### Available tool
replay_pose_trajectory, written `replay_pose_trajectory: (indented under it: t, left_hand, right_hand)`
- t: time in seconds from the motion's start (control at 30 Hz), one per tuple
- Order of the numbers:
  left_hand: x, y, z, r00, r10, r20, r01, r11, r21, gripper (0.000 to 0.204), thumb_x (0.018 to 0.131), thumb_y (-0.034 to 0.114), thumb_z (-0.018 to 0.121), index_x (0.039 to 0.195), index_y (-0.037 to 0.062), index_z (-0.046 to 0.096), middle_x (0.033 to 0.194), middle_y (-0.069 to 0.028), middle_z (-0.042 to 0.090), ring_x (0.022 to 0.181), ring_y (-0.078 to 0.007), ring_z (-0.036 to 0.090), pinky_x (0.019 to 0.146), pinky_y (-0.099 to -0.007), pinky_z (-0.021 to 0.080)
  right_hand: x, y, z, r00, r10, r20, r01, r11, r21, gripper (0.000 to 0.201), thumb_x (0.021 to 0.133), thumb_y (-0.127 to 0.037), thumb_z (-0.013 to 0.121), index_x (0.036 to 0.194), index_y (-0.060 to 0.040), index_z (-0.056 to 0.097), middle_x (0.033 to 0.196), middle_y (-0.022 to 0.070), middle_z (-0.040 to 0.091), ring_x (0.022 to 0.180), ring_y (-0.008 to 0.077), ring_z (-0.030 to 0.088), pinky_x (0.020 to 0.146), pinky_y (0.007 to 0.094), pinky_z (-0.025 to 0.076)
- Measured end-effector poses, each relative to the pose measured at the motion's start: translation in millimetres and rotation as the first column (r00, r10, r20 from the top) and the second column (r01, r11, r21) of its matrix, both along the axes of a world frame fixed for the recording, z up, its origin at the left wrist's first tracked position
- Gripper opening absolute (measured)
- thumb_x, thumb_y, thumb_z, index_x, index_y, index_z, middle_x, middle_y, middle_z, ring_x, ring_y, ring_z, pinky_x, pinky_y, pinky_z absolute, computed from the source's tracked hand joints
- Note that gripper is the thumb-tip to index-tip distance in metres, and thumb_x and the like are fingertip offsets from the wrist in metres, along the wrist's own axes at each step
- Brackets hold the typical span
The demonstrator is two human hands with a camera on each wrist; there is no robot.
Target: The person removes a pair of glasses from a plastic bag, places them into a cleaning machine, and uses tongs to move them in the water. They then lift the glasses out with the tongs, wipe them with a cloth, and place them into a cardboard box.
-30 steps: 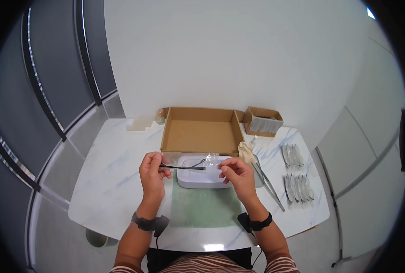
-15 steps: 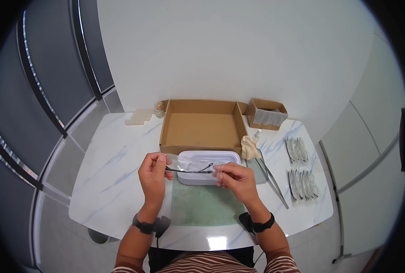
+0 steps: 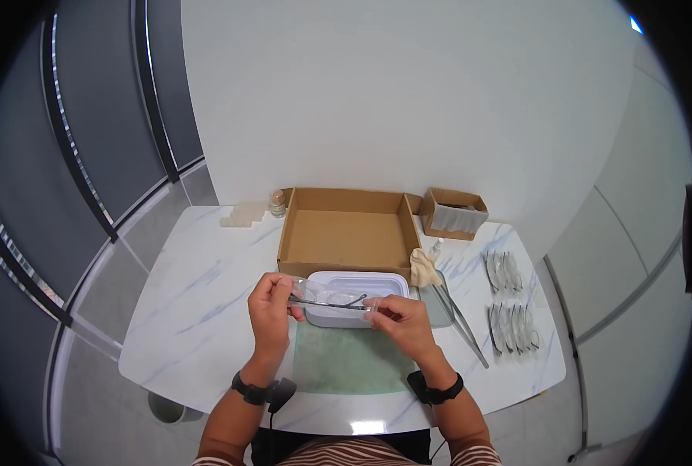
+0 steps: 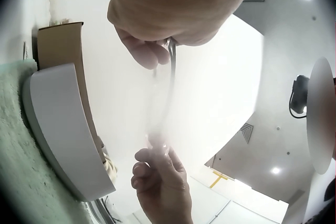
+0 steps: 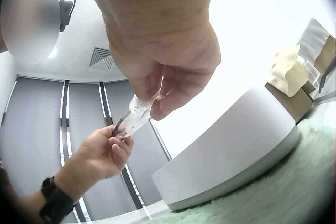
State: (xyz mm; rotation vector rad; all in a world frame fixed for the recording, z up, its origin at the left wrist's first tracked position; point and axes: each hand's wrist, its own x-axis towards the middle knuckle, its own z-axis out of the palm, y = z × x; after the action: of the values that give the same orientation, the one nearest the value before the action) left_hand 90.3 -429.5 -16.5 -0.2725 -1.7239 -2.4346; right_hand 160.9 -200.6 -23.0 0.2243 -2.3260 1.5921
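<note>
Plastic bag (image 3: 307,288) of glasses (image 3: 330,304) near white tub (image 3: 338,320), pinched at ends by fingers of left hand (image 3: 270,312) and right hand (image 3: 410,326); hold level, avoid pressing lenses.

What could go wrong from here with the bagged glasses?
The right hand pinches the crinkly clear plastic sleeve near its end, so that grip might slip. If the left hand also loosened, the thin dark-framed glasses could fall and knock the white rounded plastic tub. Pulling the hands apart might tear the thin film.
</note>
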Motion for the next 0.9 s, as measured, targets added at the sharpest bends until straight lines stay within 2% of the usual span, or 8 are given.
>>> replay_pose_trajectory:
  t: [0.1, 0.2, 0.3, 0.53, 0.7, 0.9]
  left_hand:
    - [-1, 1, -2, 1.0, -0.004, 0.027, 0.003, 1.0, 0.019, 0.019, 0.103, 0.018, 0.055, 0.092, 0.0032, 0.06, 0.079, -0.0063, 0.063, 0.049, -0.0088, 0.052, 0.044, -0.0231, 0.046]
    - [0, 1, -2, 1.0, -0.002, 0.021, 0.002, 1.0, 0.008, 0.019, 0.102, 0.017, 0.055, 0.092, 0.0031, 0.061, 0.079, -0.0058, 0.063, 0.049, -0.0085, 0.052, 0.044, -0.0229, 0.046]
    - [0, 1, -1, 1.0, -0.007, 0.016, 0.007, 1.0, -0.013, 0.018, 0.102, 0.017, 0.055, 0.092, 0.0028, 0.062, 0.079, -0.0057, 0.063, 0.049, -0.0084, 0.052, 0.045, -0.0226, 0.047]
    - [0, 0, -2, 1.0, -0.029, 0.0, 0.029, 0.999, -0.017, 0.018, 0.103, 0.016, 0.055, 0.094, 0.0026, 0.063, 0.08, -0.0054, 0.063, 0.051, -0.0079, 0.052, 0.046, -0.0218, 0.047]
    - [-2, -1, -4, 0.998, 0.032, -0.046, -0.031, 0.999, 0.022, 0.018, 0.104, 0.017, 0.054, 0.096, 0.003, 0.063, 0.083, -0.0046, 0.062, 0.055, -0.0069, 0.053, 0.046, -0.0211, 0.047]
    - [-10, -5, -9, 0.995, 0.077, -0.071, -0.075, 0.997, 0.034, 0.022, 0.106, 0.023, 0.054, 0.101, 0.0033, 0.062, 0.08, -0.0039, 0.06, 0.055, -0.0071, 0.051, 0.047, -0.0224, 0.047]
  right_hand:
    - [1, 0, 3, 0.999, 0.001, -0.049, 0.002, 0.997, 0.078, 0.021, 0.086, -0.003, 0.077, 0.107, 0.0002, 0.076, 0.077, 0.0049, 0.07, 0.066, 0.0088, 0.064, 0.062, 0.0235, 0.05]
    - [3, -2, 6, 0.993, -0.011, -0.114, 0.02, 0.997, 0.075, 0.022, 0.086, -0.003, 0.077, 0.107, -0.0002, 0.077, 0.076, 0.0051, 0.069, 0.065, 0.0091, 0.063, 0.061, 0.0236, 0.049]
    - [2, -2, 3, 0.991, -0.014, -0.137, 0.017, 1.0, 0.021, 0.021, 0.085, -0.002, 0.076, 0.106, -0.0002, 0.077, 0.077, 0.0049, 0.069, 0.063, 0.0089, 0.062, 0.059, 0.0235, 0.048]
    - [2, -2, 6, 0.991, -0.013, -0.131, 0.024, 0.996, 0.083, 0.016, 0.085, -0.005, 0.077, 0.1, -0.0014, 0.077, 0.078, 0.0053, 0.069, 0.065, 0.0095, 0.063, 0.059, 0.0234, 0.049]
    - [4, -1, 8, 0.98, -0.029, -0.195, 0.051, 0.993, 0.106, 0.014, 0.084, -0.006, 0.075, 0.097, -0.0019, 0.077, 0.082, 0.0063, 0.072, 0.067, 0.0123, 0.065, 0.058, 0.024, 0.051]
    - [4, 1, 12, 0.963, -0.075, -0.258, 0.102, 0.99, 0.094, 0.013, 0.085, -0.005, 0.074, 0.097, -0.003, 0.077, 0.082, 0.0047, 0.07, 0.069, 0.012, 0.065, 0.057, 0.0244, 0.049]
